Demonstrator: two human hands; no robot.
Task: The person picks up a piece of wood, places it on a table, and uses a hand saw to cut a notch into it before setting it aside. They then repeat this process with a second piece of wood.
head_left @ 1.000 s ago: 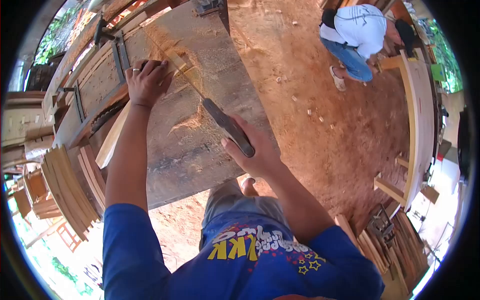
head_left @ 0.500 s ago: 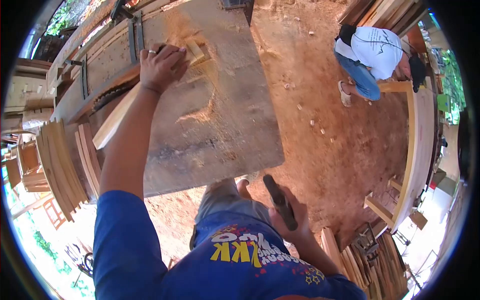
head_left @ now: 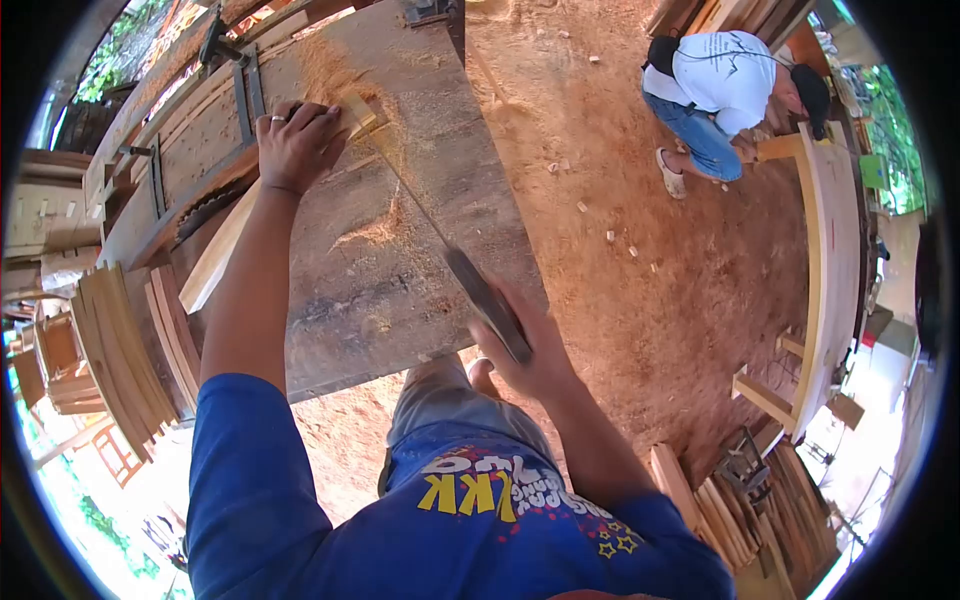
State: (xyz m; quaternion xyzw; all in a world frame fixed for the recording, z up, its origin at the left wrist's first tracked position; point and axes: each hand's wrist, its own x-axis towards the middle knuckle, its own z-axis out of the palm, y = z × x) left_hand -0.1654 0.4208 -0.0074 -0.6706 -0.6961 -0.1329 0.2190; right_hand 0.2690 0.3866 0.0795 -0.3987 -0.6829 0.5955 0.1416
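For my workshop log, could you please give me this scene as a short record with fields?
left hand: pressed down on the wood strip
right hand: gripping the handsaw by its handle
cut: saw slanted across the strip, beside the left hand
surface: workbench scattered with sawdust
nearby: another person crouching on the dirt floor

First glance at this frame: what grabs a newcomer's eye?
The right hand grips a handsaw, its blade running across the grey workbench to a wooden strip pinned under the left hand. Sawdust lies beside the blade, and another person crouches on the dirt floor at upper right.
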